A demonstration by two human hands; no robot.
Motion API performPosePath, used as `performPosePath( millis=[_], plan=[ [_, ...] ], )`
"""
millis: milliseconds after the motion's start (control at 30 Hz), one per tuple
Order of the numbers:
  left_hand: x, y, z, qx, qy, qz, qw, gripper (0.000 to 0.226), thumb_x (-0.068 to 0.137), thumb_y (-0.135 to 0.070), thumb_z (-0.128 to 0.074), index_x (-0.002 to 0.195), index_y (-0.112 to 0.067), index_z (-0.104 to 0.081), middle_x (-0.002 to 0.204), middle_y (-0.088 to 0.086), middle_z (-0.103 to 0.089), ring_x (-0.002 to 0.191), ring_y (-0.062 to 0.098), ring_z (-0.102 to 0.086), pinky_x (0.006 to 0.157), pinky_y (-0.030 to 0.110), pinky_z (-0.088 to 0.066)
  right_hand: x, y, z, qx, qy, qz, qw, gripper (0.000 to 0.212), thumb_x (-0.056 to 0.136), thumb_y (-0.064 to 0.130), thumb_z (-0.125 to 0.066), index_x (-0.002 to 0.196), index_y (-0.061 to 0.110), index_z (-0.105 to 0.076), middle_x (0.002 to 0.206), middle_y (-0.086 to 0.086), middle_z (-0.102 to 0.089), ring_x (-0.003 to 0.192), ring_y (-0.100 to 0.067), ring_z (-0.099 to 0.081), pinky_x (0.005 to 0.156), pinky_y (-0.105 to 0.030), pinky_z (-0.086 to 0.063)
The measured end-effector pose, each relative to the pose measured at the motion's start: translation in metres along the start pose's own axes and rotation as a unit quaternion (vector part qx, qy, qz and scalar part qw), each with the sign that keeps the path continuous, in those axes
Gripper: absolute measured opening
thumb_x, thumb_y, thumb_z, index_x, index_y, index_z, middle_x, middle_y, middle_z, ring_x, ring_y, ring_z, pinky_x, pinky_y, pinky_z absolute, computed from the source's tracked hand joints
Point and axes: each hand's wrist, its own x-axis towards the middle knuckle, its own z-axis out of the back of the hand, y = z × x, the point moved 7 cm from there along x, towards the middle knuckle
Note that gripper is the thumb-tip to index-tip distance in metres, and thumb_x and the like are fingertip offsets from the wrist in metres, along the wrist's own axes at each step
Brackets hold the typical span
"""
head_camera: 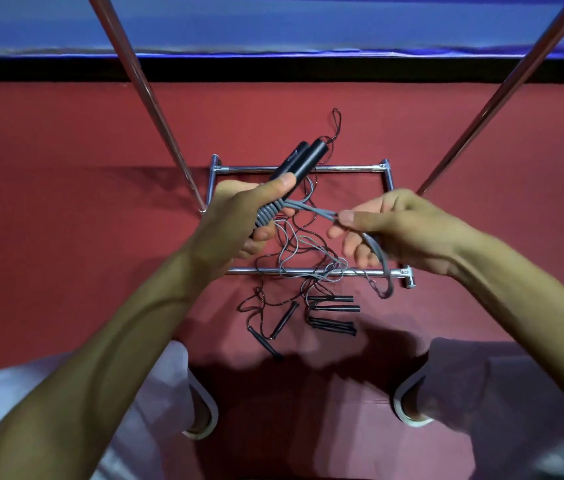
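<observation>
black handles (pixel 303 159) paired, grey cord (pixel 268 213) coiled — taut

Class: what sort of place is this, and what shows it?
Probably an indoor gym or sports store room: red carpeted floor, a chrome rack frame standing on it, and several skipping ropes lying there.

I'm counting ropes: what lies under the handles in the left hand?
A chrome frame on the red floor, tangled cords across it, loose handles nearer the person. The left hand hides the frame's near left corner.

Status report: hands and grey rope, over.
Left hand grips black handles, grey cord coiled round. Right hand pinches cord. Tangled ropes below, across chrome frame.
</observation>
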Motion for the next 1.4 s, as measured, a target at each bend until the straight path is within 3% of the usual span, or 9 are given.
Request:
performPosePath(
  millis=[133,267,433,567,667,767,900,1167,1400],
  plan=[
    [0.004,0.001,0.0,0.032,-0.036,-0.027,0.998,0.039,0.096,-0.035,-0.068,0.063,-0.015,-0.066,0.047,0.0,-0.036,0.036,0.01,-0.027,0.039,0.016,-0.021,0.003,-0.013,-0.001,0.114,0.044,-0.127,0.984,0.022,0.095,0.016,-0.055,0.1,-0.001,-0.069,0.058,0.002,-0.048,0.038,-0.001,-0.029,0.036,-0.014,-0.017],
    [0.008,0.004,0.002,0.026,-0.064,-0.01,0.998,0.034,0.097,-0.034,-0.067,0.079,-0.005,-0.064,0.04,-0.009,-0.046,0.034,0.006,-0.03,0.038,0.015,-0.021,0.009,0.007,0.007,-0.057,-0.031,0.089,0.994,0.018,0.102,0.006,-0.056,0.118,0.006,-0.064,0.057,-0.002,-0.034,0.049,-0.01,-0.023,0.044,-0.023,-0.016],
    [0.009,0.013,0.003,0.008,-0.062,0.059,0.996,0.045,0.094,-0.047,-0.067,0.083,-0.004,-0.064,0.046,-0.001,-0.039,0.034,0.008,-0.025,0.038,0.013,-0.016,-0.013,0.031,-0.005,-0.512,-0.165,0.369,0.758,0.019,0.091,0.021,-0.077,0.109,0.016,-0.077,0.07,0.004,-0.06,0.055,-0.008,-0.047,0.058,-0.03,-0.048],
    [0.01,0.017,0.001,-0.011,-0.031,0.083,0.996,0.048,0.092,-0.052,-0.067,0.085,-0.004,-0.066,0.048,0.0,-0.036,0.035,0.009,-0.023,0.036,0.013,-0.016,-0.017,0.036,0.002,-0.557,-0.209,0.382,0.707,0.025,0.1,0.035,-0.06,0.099,0.017,-0.078,0.07,0.001,-0.068,0.06,-0.027,-0.064,0.057,-0.039,-0.052],
    [0.01,0.015,0.001,-0.014,-0.011,0.078,0.997,0.047,0.094,-0.052,-0.064,0.087,-0.006,-0.066,0.049,-0.001,-0.035,0.036,0.008,-0.022,0.037,0.013,-0.014,-0.005,0.026,0.004,-0.497,-0.14,0.256,0.817,0.041,0.105,0.04,-0.05,0.084,0.011,-0.071,0.057,0.0,-0.066,0.05,-0.021,-0.063,0.057,-0.033,-0.05],
    [0.011,0.02,-0.003,-0.057,0.033,0.097,0.993,0.047,0.094,-0.054,-0.062,0.088,-0.008,-0.064,0.051,-0.002,-0.035,0.035,0.006,-0.021,0.036,0.013,-0.013,0.003,0.003,0.001,-0.097,-0.008,0.029,0.995,0.029,0.101,0.019,-0.055,0.085,-0.001,-0.068,0.047,-0.002,-0.052,0.036,-0.011,-0.048,0.041,-0.021,-0.034],
    [0.008,0.014,-0.006,-0.038,0.046,0.056,0.997,0.044,0.097,-0.05,-0.06,0.091,-0.006,-0.062,0.051,-0.002,-0.036,0.036,0.007,-0.022,0.037,0.013,-0.015,-0.008,-0.002,-0.005,0.153,0.094,-0.104,0.978,0.023,0.096,0.02,-0.051,0.079,0.008,-0.061,0.044,0.008,-0.033,0.033,-0.002,-0.029,0.037,-0.015,-0.018],
    [0.016,0.022,-0.007,0.167,0.009,-0.032,0.985,0.042,0.094,-0.041,-0.071,0.075,-0.007,-0.056,0.053,-0.005,-0.038,0.043,0.014,-0.034,0.042,0.024,-0.029,0.0,-0.003,-0.002,0.031,0.069,-0.087,0.993,0.033,0.103,0.02,-0.045,0.076,0.005,-0.055,0.039,-0.003,-0.037,0.027,-0.009,-0.028,0.032,-0.015,-0.022],
    [0.021,0.035,-0.02,0.366,0.056,-0.068,0.927,0.041,0.087,-0.053,-0.073,0.08,-0.014,-0.064,0.064,-0.005,-0.053,0.057,0.013,-0.047,0.058,0.034,-0.042,0.003,-0.029,0.004,0.133,0.032,-0.2,0.97,0.033,0.106,0.011,-0.032,0.078,0.012,-0.049,0.042,0.009,-0.028,0.029,-0.001,-0.023,0.031,-0.014,-0.016]
  ],
)
